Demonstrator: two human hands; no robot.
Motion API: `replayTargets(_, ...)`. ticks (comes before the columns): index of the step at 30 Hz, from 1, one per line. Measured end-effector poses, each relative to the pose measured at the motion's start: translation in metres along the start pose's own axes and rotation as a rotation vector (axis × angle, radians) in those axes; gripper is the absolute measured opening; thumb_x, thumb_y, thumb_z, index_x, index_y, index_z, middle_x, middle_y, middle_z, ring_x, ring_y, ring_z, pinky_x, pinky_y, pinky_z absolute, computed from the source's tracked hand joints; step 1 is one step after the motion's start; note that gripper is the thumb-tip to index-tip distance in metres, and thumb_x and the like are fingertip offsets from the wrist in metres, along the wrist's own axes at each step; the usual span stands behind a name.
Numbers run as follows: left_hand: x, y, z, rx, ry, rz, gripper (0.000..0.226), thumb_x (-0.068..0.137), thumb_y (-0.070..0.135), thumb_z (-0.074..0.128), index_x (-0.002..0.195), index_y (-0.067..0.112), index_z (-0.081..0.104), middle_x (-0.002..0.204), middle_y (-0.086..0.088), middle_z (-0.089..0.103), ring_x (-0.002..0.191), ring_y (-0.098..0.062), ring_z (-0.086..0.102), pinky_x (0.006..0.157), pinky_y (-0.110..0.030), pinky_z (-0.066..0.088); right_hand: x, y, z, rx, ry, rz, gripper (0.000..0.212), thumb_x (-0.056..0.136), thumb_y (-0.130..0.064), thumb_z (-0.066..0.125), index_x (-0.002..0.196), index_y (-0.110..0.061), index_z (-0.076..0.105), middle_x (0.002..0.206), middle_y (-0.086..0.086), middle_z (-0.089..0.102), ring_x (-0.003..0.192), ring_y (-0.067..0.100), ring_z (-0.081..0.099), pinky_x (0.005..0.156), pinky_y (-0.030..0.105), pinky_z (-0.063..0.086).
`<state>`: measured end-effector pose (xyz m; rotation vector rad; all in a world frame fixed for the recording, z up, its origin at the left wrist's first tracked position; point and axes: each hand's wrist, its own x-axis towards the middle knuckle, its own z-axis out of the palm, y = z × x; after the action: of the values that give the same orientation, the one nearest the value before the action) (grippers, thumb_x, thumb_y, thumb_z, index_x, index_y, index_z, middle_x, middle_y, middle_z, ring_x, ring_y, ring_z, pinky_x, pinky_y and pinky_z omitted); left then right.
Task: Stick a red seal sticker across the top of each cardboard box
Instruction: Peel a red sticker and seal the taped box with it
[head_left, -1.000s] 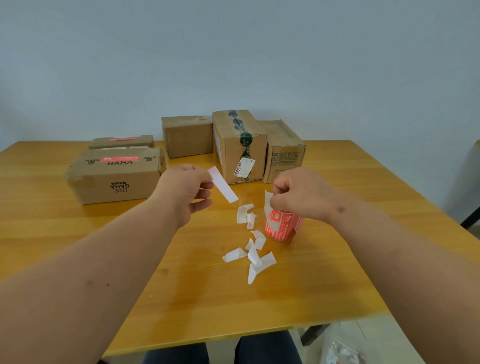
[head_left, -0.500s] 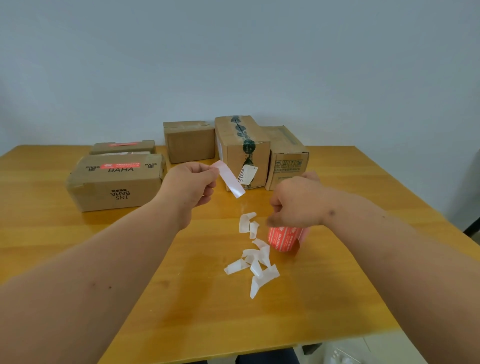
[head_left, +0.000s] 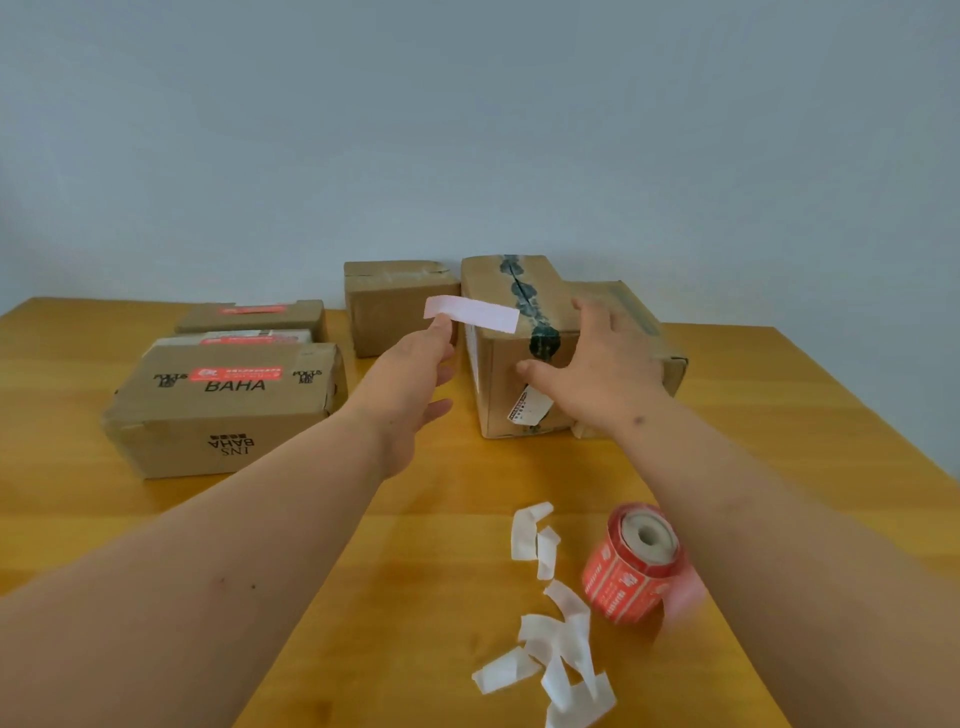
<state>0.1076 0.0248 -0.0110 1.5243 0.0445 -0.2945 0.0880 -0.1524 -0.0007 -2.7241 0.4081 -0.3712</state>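
L hand (head_left: 410, 382) pinches sticker strip (head_left: 471, 314), held in air over tall box (head_left: 511, 343) nr far edge of worktop (head_left: 156, 525). R hand (head_left: 597, 374) spread, fingers on same box. Sticker roll (head_left: 631, 564) nr near-right corner.

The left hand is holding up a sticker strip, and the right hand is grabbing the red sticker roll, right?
Not quite. The left hand does hold the sticker strip, but the right hand is open and reaching toward the tall box. The head view shows the red sticker roll lying alone on the table.
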Motion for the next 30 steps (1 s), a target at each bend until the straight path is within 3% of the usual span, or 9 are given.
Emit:
replayTargets(5,0.016,-0.008,0.008,-0.161,-0.156,-0.108,0.063,0.098,0.059,0.033,0.150,0.025,0.034,0.143,0.006,0.051,0.122,-0.011,0.051,0.092,-0.033,0.042,0.005,-0.010,0.015,-0.187,0.016,0.083,0.112,0.056,-0.094,0.044,0.143,-0.026,0.027,0.147,0.009,0.035,0.136,0.033,0.029,0.104,0.053,0.026)
replayTargets(8,0.013,-0.011,0.006,-0.165,-0.139,-0.115,0.060,0.098,0.060,0.031,0.144,0.024,0.043,0.121,0.007,0.065,0.113,-0.011,0.057,0.091,-0.034,0.042,0.002,-0.018,0.018,-0.199,0.040,0.124,0.117,0.052,-0.098,0.038,0.139,-0.020,0.032,0.144,0.011,0.038,0.134,0.034,0.031,0.103,0.052,0.026)
replayTargets(13,-0.015,-0.001,-0.003,-0.018,-0.079,-0.047,0.054,0.099,0.059,0.029,0.137,0.027,0.050,0.106,0.006,0.074,0.108,-0.013,0.063,0.101,-0.041,0.043,-0.013,-0.030,0.010,-0.110,0.074,0.142,0.105,0.054,-0.086,0.054,0.132,-0.018,0.035,0.135,0.014,0.042,0.128,0.035,0.035,0.101,0.047,0.029)
replayTargets(18,-0.051,0.022,-0.014,0.227,0.090,0.168,0.056,0.098,0.061,0.027,0.134,0.026,0.052,0.119,0.006,0.063,0.114,-0.016,0.054,0.104,-0.040,0.041,-0.038,-0.035,-0.015,0.143,0.104,0.032,0.092,0.048,-0.067,0.068,0.125,-0.029,0.035,0.124,0.004,0.046,0.117,0.029,0.043,0.095,0.045,0.038)
replayTargets(21,-0.076,0.036,-0.023,0.378,0.201,0.396,0.045,0.101,0.055,0.026,0.117,0.024,0.054,0.111,0.002,0.061,0.102,-0.016,0.057,0.085,-0.030,0.046,-0.057,-0.032,-0.036,0.248,0.022,-0.079,0.095,0.044,-0.054,0.074,0.127,-0.030,0.033,0.120,-0.001,0.043,0.112,0.023,0.045,0.092,0.043,0.045)
replayTargets(24,-0.093,0.048,-0.038,0.573,0.338,0.638,0.054,0.104,0.048,0.025,0.125,0.011,0.057,0.120,-0.015,0.060,0.114,-0.033,0.053,0.099,-0.048,0.044,-0.080,-0.029,-0.055,0.380,-0.180,-0.134,0.086,0.052,-0.028,0.083,0.122,-0.031,0.032,0.117,-0.004,0.038,0.105,0.022,0.049,0.080,0.037,0.050)
replayTargets(27,-0.110,0.052,-0.050,0.721,0.373,0.666,0.060,0.102,0.053,0.018,0.123,0.012,0.057,0.110,-0.012,0.063,0.103,-0.032,0.057,0.091,-0.049,0.047,-0.103,-0.033,-0.059,0.506,-0.436,-0.155,0.087,0.048,-0.016,0.079,0.119,-0.032,0.032,0.120,0.005,0.044,0.096,0.027,0.059,0.071,0.037,0.055)
replayTargets(30,-0.130,0.050,-0.060,0.755,0.293,0.590,0.059,0.102,0.051,0.017,0.129,0.014,0.054,0.109,-0.005,0.061,0.096,-0.021,0.053,0.081,-0.033,0.040,-0.118,-0.045,-0.056,0.502,-0.550,-0.232,0.082,0.054,-0.003,0.076,0.118,-0.030,0.034,0.119,0.006,0.042,0.101,0.028,0.056,0.072,0.036,0.052)
